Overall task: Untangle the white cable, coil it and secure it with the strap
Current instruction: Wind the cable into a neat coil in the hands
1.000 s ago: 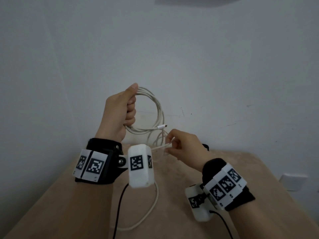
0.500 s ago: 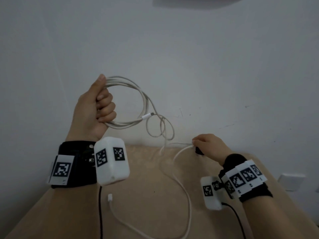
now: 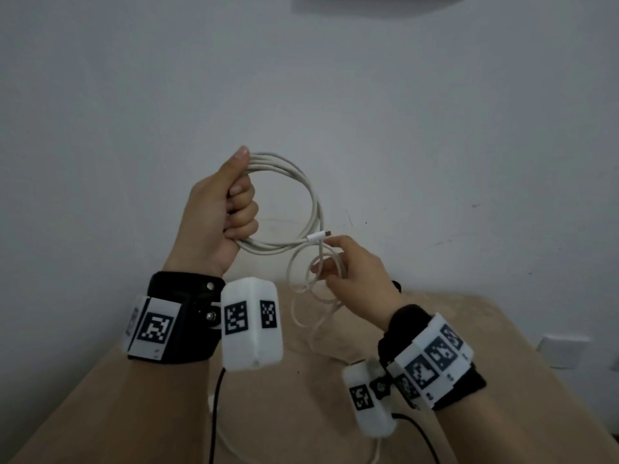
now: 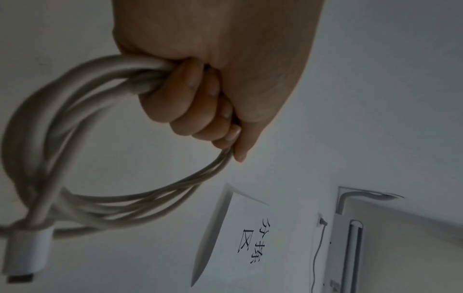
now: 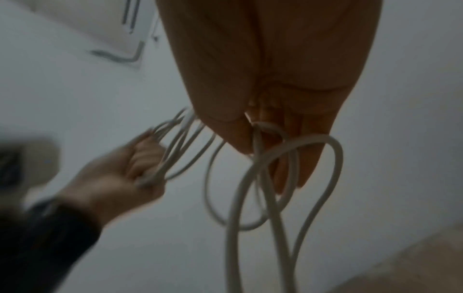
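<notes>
My left hand (image 3: 231, 209) is raised before the wall in a fist, gripping a coil of the white cable (image 3: 313, 199); the left wrist view shows several turns (image 4: 50, 138) running through the curled fingers (image 4: 200, 103). A white plug (image 3: 318, 235) sticks out at the coil's lower right. Just below it my right hand (image 3: 355, 272) holds loose, tangled loops (image 5: 333, 178) between thumb and fingers. From there the cable hangs down to the table. A small black object (image 3: 397, 285), perhaps the strap, peeks out behind my right wrist.
The beige table (image 3: 502, 363) stands against a white wall. Slack white cable (image 3: 375, 457) lies on it near the front edge, with black wrist-camera leads. A wall socket (image 3: 562, 351) is at the right. A paper sign (image 4: 250, 237) hangs on the wall.
My right hand has risen from the table's back edge and taken hold of the loose loops under the coil. My left hand has moved right with the coil.
</notes>
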Tool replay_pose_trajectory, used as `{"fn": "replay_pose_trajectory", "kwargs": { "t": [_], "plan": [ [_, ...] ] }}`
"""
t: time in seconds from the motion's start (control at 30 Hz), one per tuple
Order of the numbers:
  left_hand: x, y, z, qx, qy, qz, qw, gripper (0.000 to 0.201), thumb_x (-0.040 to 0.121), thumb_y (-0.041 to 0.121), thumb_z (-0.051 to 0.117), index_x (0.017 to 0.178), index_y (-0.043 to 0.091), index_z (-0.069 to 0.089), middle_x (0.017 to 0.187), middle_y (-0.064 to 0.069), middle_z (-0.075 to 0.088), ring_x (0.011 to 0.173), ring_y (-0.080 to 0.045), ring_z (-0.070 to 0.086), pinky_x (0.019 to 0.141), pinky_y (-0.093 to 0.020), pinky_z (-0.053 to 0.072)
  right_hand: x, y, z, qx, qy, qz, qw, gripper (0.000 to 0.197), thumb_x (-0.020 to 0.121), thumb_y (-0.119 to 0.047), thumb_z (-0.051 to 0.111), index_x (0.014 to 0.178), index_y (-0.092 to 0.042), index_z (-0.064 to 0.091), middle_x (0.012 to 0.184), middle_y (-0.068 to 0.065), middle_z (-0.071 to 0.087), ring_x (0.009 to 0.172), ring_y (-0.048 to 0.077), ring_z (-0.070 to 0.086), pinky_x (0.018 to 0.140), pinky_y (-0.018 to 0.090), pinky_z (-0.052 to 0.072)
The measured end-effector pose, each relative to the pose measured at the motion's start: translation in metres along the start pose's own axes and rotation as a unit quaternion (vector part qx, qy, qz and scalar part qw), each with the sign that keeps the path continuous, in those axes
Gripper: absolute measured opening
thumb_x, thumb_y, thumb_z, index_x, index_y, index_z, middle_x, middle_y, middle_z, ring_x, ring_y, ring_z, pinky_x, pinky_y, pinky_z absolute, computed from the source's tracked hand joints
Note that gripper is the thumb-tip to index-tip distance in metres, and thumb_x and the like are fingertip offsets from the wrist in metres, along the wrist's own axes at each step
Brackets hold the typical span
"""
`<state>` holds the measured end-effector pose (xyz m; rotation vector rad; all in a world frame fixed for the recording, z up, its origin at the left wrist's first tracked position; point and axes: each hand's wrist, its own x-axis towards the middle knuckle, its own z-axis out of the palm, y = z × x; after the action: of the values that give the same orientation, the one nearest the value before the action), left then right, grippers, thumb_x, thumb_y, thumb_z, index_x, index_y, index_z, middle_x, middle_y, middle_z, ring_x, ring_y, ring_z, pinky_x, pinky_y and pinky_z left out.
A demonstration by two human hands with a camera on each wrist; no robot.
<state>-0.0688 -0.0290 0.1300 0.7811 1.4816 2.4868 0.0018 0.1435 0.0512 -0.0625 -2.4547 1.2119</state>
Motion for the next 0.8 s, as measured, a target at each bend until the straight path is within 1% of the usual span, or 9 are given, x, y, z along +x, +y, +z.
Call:
{"fn": "replay_pose_trajectory", "kwargs": {
  "t": [0.07, 0.13, 0.27, 0.33, 0.43, 0.53, 0.67, 0.73, 0.8],
  "plan": [
    [0.001, 0.001, -0.006, 0.002, 0.010, 0.003, 1.000, 0.048, 0.095, 0.038, 0.051, 0.057, 0.020, 0.028, 0.043, 0.009, 0.021, 0.030, -0.002, 0.015, 0.030, -0.015, 0.008, 0.002, 0.007, -0.007, 0.143, 0.006, 0.041, 0.989, 0.040, 0.080, 0.018, 0.039, 0.096, -0.008, 0.064, 0.085, 0.009, 0.071, 0.083, 0.021, 0.069, 0.078, 0.035, 0.058],
    [0.002, 0.003, -0.013, -0.003, 0.021, 0.004, 1.000, 0.049, 0.095, 0.038, 0.050, 0.055, 0.021, 0.029, 0.042, 0.009, 0.021, 0.029, -0.002, 0.016, 0.030, -0.014, 0.009, 0.004, 0.009, -0.016, 0.288, 0.016, 0.086, 0.954, 0.044, 0.080, 0.025, 0.029, 0.081, -0.001, 0.064, 0.069, 0.011, 0.071, 0.069, 0.022, 0.070, 0.064, 0.032, 0.060],
    [0.002, 0.008, -0.022, -0.007, 0.033, 0.006, 0.999, 0.049, 0.095, 0.040, 0.050, 0.054, 0.021, 0.029, 0.041, 0.010, 0.021, 0.029, -0.002, 0.016, 0.029, -0.015, 0.009, 0.006, 0.020, -0.033, 0.400, 0.085, 0.163, 0.898, 0.042, 0.075, 0.023, 0.025, 0.071, 0.000, 0.059, 0.055, 0.009, 0.058, 0.049, 0.022, 0.056, 0.047, 0.030, 0.055],
    [0.002, 0.009, -0.023, -0.009, 0.031, 0.002, 0.999, 0.050, 0.095, 0.040, 0.050, 0.054, 0.021, 0.029, 0.041, 0.010, 0.021, 0.028, -0.002, 0.016, 0.028, -0.015, 0.010, 0.007, 0.027, -0.039, 0.437, 0.101, 0.197, 0.872, 0.039, 0.074, 0.022, 0.024, 0.070, -0.001, 0.055, 0.057, 0.009, 0.050, 0.043, 0.017, 0.051, 0.040, 0.023, 0.047],
    [0.003, 0.008, -0.023, -0.015, 0.027, -0.002, 1.000, 0.050, 0.095, 0.041, 0.050, 0.053, 0.021, 0.029, 0.040, 0.010, 0.021, 0.028, -0.002, 0.016, 0.028, -0.014, 0.009, 0.010, 0.034, -0.043, 0.432, 0.101, 0.223, 0.868, 0.036, 0.075, 0.018, 0.027, 0.074, -0.003, 0.056, 0.061, 0.007, 0.051, 0.041, 0.013, 0.049, 0.038, 0.016, 0.036],
    [0.004, 0.005, -0.021, -0.010, 0.027, -0.004, 1.000, 0.050, 0.094, 0.041, 0.051, 0.053, 0.021, 0.029, 0.041, 0.009, 0.021, 0.029, -0.002, 0.016, 0.029, -0.014, 0.009, 0.012, 0.036, -0.043, 0.459, 0.073, 0.238, 0.853, 0.034, 0.081, 0.015, 0.033, 0.086, -0.004, 0.060, 0.067, 0.008, 0.058, 0.044, 0.013, 0.052, 0.037, 0.016, 0.038],
    [0.004, 0.003, -0.020, -0.008, 0.032, -0.007, 0.999, 0.051, 0.095, 0.039, 0.050, 0.053, 0.021, 0.029, 0.041, 0.009, 0.021, 0.029, -0.002, 0.016, 0.029, -0.014, 0.010, 0.011, 0.034, -0.045, 0.541, -0.013, 0.218, 0.812, 0.018, 0.089, 0.003, 0.050, 0.104, -0.001, 0.059, 0.083, 0.011, 0.065, 0.054, 0.009, 0.063, 0.035, 0.012, 0.043],
    [0.004, 0.002, -0.019, -0.008, 0.029, -0.006, 1.000, 0.050, 0.095, 0.039, 0.050, 0.053, 0.021, 0.029, 0.042, 0.009, 0.021, 0.029, -0.002, 0.016, 0.029, -0.014, 0.010, 0.011, 0.034, -0.042, 0.534, -0.012, 0.197, 0.822, 0.021, 0.090, 0.002, 0.053, 0.110, 0.005, 0.058, 0.083, 0.015, 0.067, 0.058, 0.012, 0.066, 0.045, 0.016, 0.052],
    [0.004, 0.001, -0.017, -0.004, 0.021, -0.002, 1.000, 0.049, 0.095, 0.039, 0.051, 0.054, 0.021, 0.029, 0.042, 0.009, 0.021, 0.029, -0.002, 0.016, 0.029, -0.014, 0.010, 0.010, 0.034, -0.038, 0.491, 0.000, 0.179, 0.853, 0.017, 0.090, 0.004, 0.052, 0.105, 0.007, 0.060, 0.086, 0.020, 0.067, 0.063, 0.017, 0.069, 0.055, 0.024, 0.058]
  ]
}}
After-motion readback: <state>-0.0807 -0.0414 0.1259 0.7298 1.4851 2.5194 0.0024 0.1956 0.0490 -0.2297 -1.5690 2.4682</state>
